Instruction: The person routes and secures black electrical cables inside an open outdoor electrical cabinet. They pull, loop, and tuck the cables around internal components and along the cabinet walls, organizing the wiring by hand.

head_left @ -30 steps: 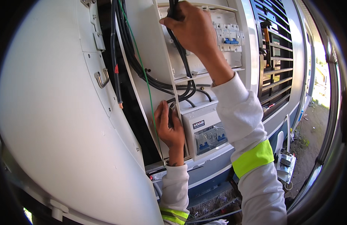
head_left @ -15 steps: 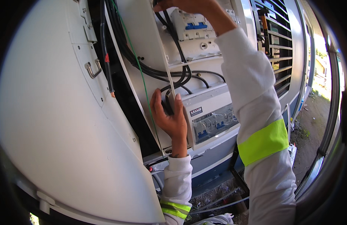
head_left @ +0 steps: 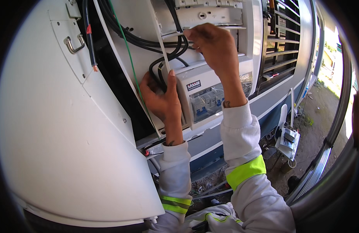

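Note:
Thick black cables (head_left: 173, 17) run down inside a white metal cabinet (head_left: 140, 23) and curve left above a breaker box (head_left: 184, 88). The box is white, with a clear window showing grey breakers with blue switches. My left hand (head_left: 162, 101) is curled round a bent loop of black cable at the box's left side, its thumb along a thin white panel edge. Above the box, the fingers of my right hand (head_left: 217, 48) are bent in at the cables, closed on a cable beside a metal crossbar (head_left: 230, 27). The fingertips are partly hidden.
A white door (head_left: 70, 147) with a metal handle (head_left: 74, 44) fills the left. Beside it hang a black cable with a bare copper end (head_left: 94, 68) and a thin green wire (head_left: 127, 50). A slatted vent (head_left: 282, 52) and a small white stand (head_left: 287, 143) are at right.
My right hand has come down from the upper breakers to the cables just above the box. My left hand stays at the cable loop. The view has shifted, bringing the stand into sight.

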Action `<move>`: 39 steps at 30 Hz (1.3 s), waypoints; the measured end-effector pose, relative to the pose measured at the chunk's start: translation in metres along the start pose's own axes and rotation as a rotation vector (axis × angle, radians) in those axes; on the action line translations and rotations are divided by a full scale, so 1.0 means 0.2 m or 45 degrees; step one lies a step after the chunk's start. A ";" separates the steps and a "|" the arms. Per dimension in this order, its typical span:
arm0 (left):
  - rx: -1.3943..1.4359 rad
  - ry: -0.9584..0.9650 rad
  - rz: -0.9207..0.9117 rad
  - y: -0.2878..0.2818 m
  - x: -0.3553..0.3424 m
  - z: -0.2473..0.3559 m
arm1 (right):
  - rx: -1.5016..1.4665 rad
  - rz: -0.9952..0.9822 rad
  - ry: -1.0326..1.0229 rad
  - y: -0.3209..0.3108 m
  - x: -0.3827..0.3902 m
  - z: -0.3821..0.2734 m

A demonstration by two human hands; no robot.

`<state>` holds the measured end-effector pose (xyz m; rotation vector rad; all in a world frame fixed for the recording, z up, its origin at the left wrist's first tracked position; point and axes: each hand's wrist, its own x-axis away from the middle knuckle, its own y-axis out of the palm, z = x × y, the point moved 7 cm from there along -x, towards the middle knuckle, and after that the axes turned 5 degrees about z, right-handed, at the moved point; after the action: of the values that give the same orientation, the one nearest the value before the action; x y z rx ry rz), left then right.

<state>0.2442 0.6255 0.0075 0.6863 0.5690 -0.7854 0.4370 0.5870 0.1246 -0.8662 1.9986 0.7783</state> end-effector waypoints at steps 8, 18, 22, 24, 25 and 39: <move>-0.149 -0.127 0.021 0.04 -0.02 0.01 | 0.032 -0.330 0.412 0.07 0.05 0.19; -0.287 0.047 0.103 0.05 -0.09 0.07 | 0.310 -0.216 0.240 0.10 0.03 0.23; -0.302 0.049 0.054 0.03 -0.10 0.09 | 0.358 -0.231 0.264 0.10 0.02 0.22; -0.280 0.060 0.030 0.03 -0.12 0.09 | 0.338 -0.226 0.338 0.10 0.02 0.23; -0.277 0.065 0.021 0.03 -0.12 0.08 | 0.326 -0.226 0.377 0.10 0.01 0.24; 0.066 0.056 0.018 -0.04 0.02 -0.05 | 0.344 -0.288 0.403 0.09 0.00 0.26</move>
<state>0.2380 0.6268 -0.0031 0.7561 0.5849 -0.7755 0.4443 0.6371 0.1044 -1.0795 2.1649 0.2451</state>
